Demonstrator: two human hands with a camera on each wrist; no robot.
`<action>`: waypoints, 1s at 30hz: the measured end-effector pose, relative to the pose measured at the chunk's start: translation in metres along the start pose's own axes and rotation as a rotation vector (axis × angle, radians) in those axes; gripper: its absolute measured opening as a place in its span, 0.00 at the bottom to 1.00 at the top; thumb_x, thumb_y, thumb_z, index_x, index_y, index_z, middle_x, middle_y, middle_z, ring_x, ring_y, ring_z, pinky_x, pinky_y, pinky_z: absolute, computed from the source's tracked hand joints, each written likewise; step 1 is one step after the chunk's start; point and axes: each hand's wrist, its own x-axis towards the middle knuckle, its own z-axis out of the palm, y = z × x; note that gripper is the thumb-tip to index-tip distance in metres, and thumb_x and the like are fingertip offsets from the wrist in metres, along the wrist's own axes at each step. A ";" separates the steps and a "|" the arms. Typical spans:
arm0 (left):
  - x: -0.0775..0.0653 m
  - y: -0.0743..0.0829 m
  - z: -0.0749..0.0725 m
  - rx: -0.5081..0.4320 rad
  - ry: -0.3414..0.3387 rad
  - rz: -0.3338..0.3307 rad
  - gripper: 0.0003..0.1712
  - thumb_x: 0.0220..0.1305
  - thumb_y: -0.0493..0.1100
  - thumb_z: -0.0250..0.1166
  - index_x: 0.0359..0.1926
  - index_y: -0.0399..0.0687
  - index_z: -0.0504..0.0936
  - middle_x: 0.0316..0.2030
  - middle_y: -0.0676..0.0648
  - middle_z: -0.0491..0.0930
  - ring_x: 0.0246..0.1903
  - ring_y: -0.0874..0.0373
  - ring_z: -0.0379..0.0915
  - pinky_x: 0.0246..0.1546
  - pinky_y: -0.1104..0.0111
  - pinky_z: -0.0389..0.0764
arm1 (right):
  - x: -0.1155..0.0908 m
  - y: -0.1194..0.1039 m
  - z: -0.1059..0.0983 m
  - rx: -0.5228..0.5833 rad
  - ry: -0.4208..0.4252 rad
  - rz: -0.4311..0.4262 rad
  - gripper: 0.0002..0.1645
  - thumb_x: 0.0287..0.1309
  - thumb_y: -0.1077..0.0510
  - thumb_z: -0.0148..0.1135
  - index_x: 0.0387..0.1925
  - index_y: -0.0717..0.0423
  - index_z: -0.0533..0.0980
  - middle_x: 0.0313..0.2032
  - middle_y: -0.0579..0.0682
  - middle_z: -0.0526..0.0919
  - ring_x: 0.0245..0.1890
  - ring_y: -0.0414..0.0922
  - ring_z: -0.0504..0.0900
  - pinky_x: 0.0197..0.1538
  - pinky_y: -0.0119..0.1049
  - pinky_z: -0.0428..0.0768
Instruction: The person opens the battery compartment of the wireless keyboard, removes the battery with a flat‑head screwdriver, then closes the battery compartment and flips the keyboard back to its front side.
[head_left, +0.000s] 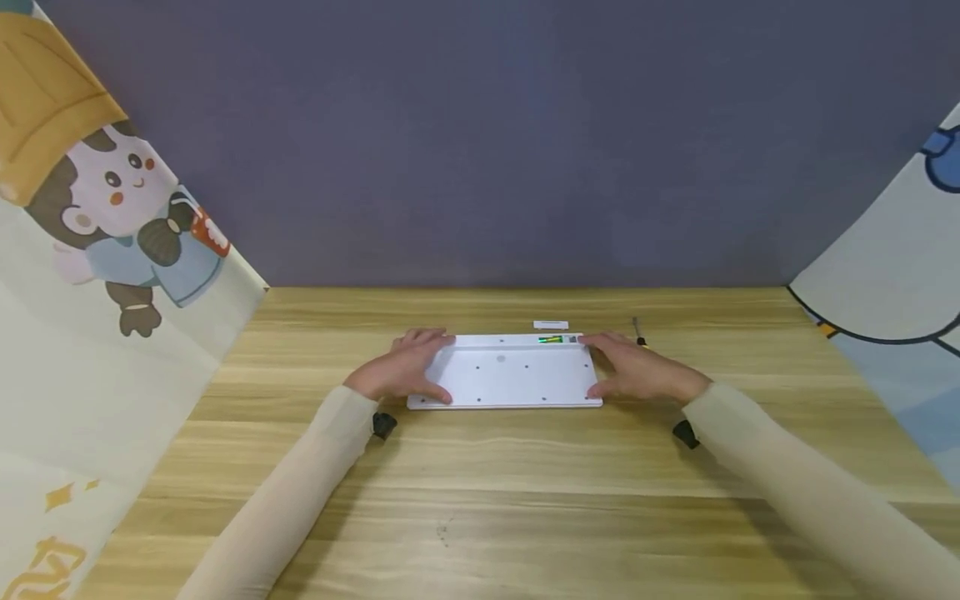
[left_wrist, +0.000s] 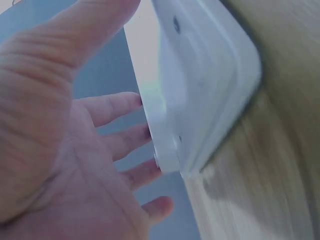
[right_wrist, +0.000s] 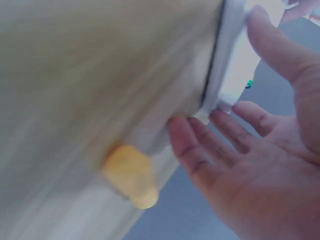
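Note:
A white keyboard [head_left: 513,383] lies with its screw-dotted underside up on the wooden table. At its raised far strip, toward the right, an uncovered battery slot shows a green battery [head_left: 551,339]. My left hand [head_left: 405,367] grips the left end, thumb over the near part and fingers spread along the far edge. The right end is held by my right hand [head_left: 632,367], its thumb on the near corner and its fingers at the far corner. Just behind the keyboard lies a small white battery cover [head_left: 551,325].
A screwdriver [head_left: 636,323] lies behind my right hand; its yellow handle [right_wrist: 131,175] shows close to the fingers in the right wrist view. A dark grey panel [head_left: 510,150] rises along the table's far edge. Printed cloths [head_left: 97,375] flank the table.

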 end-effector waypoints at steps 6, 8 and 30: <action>0.008 0.009 0.002 0.019 -0.001 0.042 0.57 0.45 0.59 0.74 0.71 0.44 0.57 0.70 0.40 0.51 0.68 0.40 0.42 0.65 0.45 0.42 | 0.006 -0.010 -0.003 0.001 -0.048 0.038 0.52 0.47 0.51 0.74 0.66 0.67 0.57 0.65 0.67 0.59 0.66 0.63 0.54 0.63 0.57 0.57; 0.011 0.012 0.003 0.022 -0.002 0.056 0.57 0.45 0.59 0.74 0.71 0.44 0.57 0.70 0.39 0.52 0.68 0.40 0.42 0.65 0.45 0.41 | 0.006 -0.013 -0.004 -0.008 -0.066 0.061 0.52 0.48 0.52 0.73 0.66 0.67 0.55 0.65 0.67 0.58 0.66 0.63 0.53 0.63 0.57 0.57; 0.051 0.052 0.018 0.028 -0.007 0.097 0.54 0.47 0.62 0.72 0.70 0.48 0.60 0.69 0.46 0.56 0.68 0.46 0.45 0.66 0.51 0.45 | 0.008 -0.018 -0.005 -0.035 -0.098 0.129 0.50 0.49 0.53 0.72 0.66 0.63 0.55 0.66 0.64 0.57 0.65 0.61 0.56 0.62 0.55 0.60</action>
